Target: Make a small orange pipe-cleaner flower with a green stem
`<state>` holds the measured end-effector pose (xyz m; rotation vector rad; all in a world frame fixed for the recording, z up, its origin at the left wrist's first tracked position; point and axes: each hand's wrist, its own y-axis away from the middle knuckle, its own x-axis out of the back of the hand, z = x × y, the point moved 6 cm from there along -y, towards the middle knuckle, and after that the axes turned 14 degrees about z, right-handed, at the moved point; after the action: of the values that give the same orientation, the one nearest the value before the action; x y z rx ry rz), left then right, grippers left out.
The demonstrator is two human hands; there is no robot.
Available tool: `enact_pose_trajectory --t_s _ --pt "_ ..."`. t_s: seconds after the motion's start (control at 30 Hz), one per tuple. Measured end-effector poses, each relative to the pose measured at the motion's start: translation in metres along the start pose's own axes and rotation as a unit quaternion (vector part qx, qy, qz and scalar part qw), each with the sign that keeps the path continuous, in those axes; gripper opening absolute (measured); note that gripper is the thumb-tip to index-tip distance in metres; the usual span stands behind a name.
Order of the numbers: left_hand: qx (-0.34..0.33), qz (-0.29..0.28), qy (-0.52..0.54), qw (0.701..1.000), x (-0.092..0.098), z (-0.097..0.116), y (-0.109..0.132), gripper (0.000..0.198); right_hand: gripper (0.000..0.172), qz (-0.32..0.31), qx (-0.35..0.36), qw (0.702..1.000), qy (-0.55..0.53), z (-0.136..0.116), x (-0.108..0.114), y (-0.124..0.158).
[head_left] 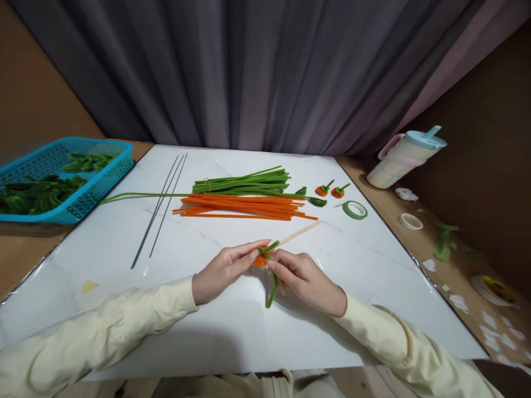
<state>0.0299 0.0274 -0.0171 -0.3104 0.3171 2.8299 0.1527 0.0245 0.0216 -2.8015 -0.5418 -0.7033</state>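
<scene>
Between my fingertips is a small orange pipe-cleaner ball (260, 260), like a little pumpkin or persimmon, with green strands on top. My left hand (222, 272) is closed around its left side, thumb and fingers pinching it. My right hand (307, 281) pinches a green pipe cleaner (272, 293) at the ball's right side, and its loose end hangs down over the tabletop. A pale wooden stick (299, 232) lies just beyond my fingers, its near end hidden at the ball. Two similar finished orange balls with green stems (322, 190) rest at the back right.
Orange pipe cleaners (244, 207) and a green bundle (244, 181) lie ahead. Dark wires (160, 204) are at left, near a blue basket (74, 215) of green pieces. Green tape (347, 209), small green leaves (318, 202) and a tumbler (400, 160) are at right.
</scene>
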Motion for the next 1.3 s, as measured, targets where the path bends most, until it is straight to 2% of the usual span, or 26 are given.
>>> enact_pose_trajectory --t_s 0.33,0.53,0.63,0.77,0.83,0.9,0.97,1.03,1.07,1.1,1.2,1.3 --pt "-0.088 0.012 -0.124 0.988 -0.002 0.015 0.001 0.037 0.023 -0.002 0.006 1.000 0.011 0.000 0.000 0.001" --pt "-0.096 0.031 -0.133 0.986 -0.001 0.017 0.001 0.033 0.026 -0.028 0.001 0.999 0.032 0.000 -0.001 0.001" --pt "-0.096 0.040 -0.125 0.987 0.000 0.016 0.002 0.030 0.029 -0.059 -0.031 0.998 -0.006 -0.002 -0.005 0.004" --pt "-0.099 0.056 -0.114 0.987 0.002 0.015 0.003 0.027 0.032 -0.099 -0.114 0.980 -0.126 0.001 -0.017 0.009" --pt "-0.097 0.062 -0.113 0.987 0.002 0.015 0.003 0.028 0.033 -0.115 -0.120 0.976 -0.142 0.002 -0.020 0.011" --pt "-0.090 0.066 -0.110 0.988 0.003 0.015 0.002 0.030 0.032 -0.114 -0.046 0.989 -0.081 -0.002 -0.014 0.010" --pt "-0.079 0.072 -0.101 0.989 0.004 0.014 0.001 0.031 0.027 -0.073 0.109 0.991 0.039 -0.013 0.001 0.010" --pt "-0.068 0.071 -0.087 0.991 0.004 0.013 -0.001 0.031 0.016 0.020 0.281 0.945 0.168 -0.031 0.020 0.013" --pt "-0.063 0.065 -0.080 0.993 0.003 0.012 -0.001 0.032 0.014 0.071 0.340 0.910 0.228 -0.038 0.029 0.015" --pt "-0.060 0.057 -0.075 0.994 0.002 0.012 -0.002 0.032 0.016 0.088 0.386 0.874 0.281 -0.044 0.032 0.016" --pt "-0.061 0.039 -0.071 0.995 -0.001 0.011 -0.001 0.033 0.022 0.064 0.478 0.789 0.380 -0.052 0.025 0.019" --pt "-0.065 0.029 -0.068 0.995 -0.003 0.011 -0.001 0.033 0.020 0.048 0.527 0.752 0.392 -0.056 0.012 0.018"
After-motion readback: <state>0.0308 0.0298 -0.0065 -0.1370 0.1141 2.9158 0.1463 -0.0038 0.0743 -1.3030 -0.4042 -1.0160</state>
